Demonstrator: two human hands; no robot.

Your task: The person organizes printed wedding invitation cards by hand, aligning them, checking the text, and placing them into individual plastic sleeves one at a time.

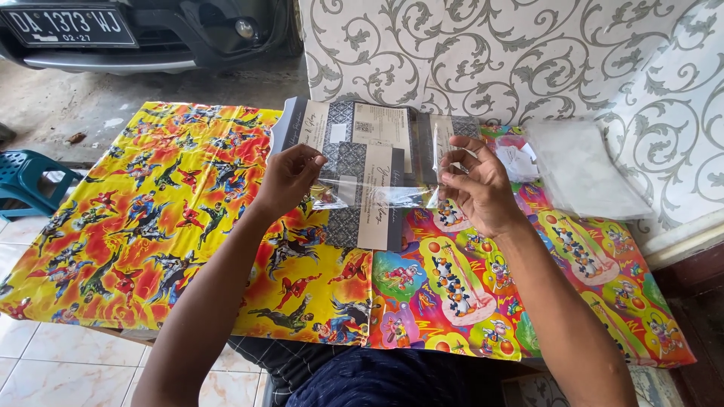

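Head view: your left hand (pixel 290 175) and right hand (pixel 477 188) each pinch an end of the clear plastic sleeve (pixel 381 179), stretched taut above the grey patterned cards (pixel 354 151) near the bench's (pixel 151 226) far edge, keeping its mouth open.

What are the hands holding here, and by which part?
Both hands hold a clear plastic sleeve: the left hand pinches its left edge, the right hand its right edge, above a grey patterned card.

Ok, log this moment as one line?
left hand: pinches clear sleeve | right hand: pinches sleeve's other end | card: under sleeve, on table
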